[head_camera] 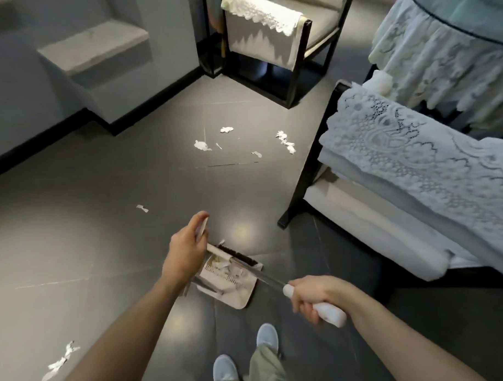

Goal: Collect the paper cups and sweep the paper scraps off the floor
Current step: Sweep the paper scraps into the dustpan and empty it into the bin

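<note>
Torn white paper scraps (pixel 203 146) lie scattered on the grey tiled floor (pixel 87 181). One group is in the middle of the floor ahead, near the front leg of the lace-covered armchair (pixel 386 168). A single scrap (pixel 142 208) lies just beyond the left hand, and a long strip (pixel 59 365) lies toward the floor's lower left. No paper cups are in view.

Step in hand: sweeping. The beige plastic dustpan (pixel 236 290) stands on the floor in front of the person's feet. The dark-bristled brush head (pixel 238 255) of the broom sits at its mouth. The dustpan holds several white scraps and is partly filled.

The left hand (pixel 186 249) has its fingers curled round a pale upright handle (pixel 201 229), judged to be the dustpan's. The right hand (pixel 314 296) is closed round the broom's white plastic grip (pixel 331 313).

Next move, as judged: carry dustpan and broom forward to the middle group. Set the pan's lip flat on the floor and draw the scraps in with short strokes. Fast strokes may scatter the light scraps.
</note>
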### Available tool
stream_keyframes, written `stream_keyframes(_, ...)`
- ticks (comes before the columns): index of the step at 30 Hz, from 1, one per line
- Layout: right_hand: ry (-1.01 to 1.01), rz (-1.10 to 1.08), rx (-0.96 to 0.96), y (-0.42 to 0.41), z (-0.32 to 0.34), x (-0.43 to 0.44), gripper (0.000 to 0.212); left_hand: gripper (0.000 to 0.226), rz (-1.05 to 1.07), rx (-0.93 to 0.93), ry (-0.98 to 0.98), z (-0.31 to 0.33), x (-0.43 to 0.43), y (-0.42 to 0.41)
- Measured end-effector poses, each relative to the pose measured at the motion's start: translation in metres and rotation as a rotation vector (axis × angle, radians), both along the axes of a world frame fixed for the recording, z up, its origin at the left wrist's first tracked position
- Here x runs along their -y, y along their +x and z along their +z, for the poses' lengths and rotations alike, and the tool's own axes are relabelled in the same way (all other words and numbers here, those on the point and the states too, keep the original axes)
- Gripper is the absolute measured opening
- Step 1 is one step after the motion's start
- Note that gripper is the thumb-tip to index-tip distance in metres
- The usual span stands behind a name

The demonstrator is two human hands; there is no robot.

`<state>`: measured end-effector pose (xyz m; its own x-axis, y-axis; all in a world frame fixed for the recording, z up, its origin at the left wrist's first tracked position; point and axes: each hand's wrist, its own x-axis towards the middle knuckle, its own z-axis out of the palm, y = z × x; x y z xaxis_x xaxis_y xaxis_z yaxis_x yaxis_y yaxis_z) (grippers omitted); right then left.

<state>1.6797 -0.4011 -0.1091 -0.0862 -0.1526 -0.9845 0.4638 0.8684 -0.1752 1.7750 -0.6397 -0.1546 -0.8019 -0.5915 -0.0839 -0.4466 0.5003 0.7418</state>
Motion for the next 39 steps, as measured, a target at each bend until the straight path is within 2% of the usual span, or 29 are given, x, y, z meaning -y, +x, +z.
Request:
stream_keyframes(6,-0.065,-0.196,-0.009,-0.004,0.038,-0.026,0.054,0.031,0.05,-0.031,0.009,0.002,0.001,0.013)
stream_keyframes(11,-0.116,-0.269,-0.055,-0.011,0.054,-0.032,0.031,0.03,0.092,-0.034,0.071,0.009,0.003,0.024)
stream_keyframes(16,-0.098,-0.271,-0.182,-0.015,0.036,-0.006,0.051,0.029,0.116,-0.039,0.061,0.02,0.008,0.043)
stream_keyframes(20,-0.076,-0.165,-0.282,-0.006,0.005,0.019,0.051,0.033,0.143,0.0,0.064,0.016,0.016,0.066)
stream_keyframes(26,-0.115,0.155,-0.255,0.035,-0.025,0.052,0.046,0.031,0.22,-0.002,0.015,0.004,0.03,0.076)
stream_keyframes(28,-0.111,0.197,-0.168,0.045,-0.017,0.063,0.034,0.03,0.229,-0.012,0.018,0.003,0.036,0.074)
stream_keyframes(30,-0.085,0.102,-0.017,0.042,-0.002,0.069,0.018,0.029,0.233,-0.018,0.024,0.003,0.04,0.072)
stream_keyframes(35,-0.121,-0.101,0.096,0.017,0.037,0.075,0.041,0.028,0.209,-0.027,0.06,0.005,0.046,0.076)
stream_keyframes(39,-0.177,-0.112,-0.061,0.013,0.048,0.083,0.055,0.027,0.175,-0.062,0.017,0.011,0.059,0.062)
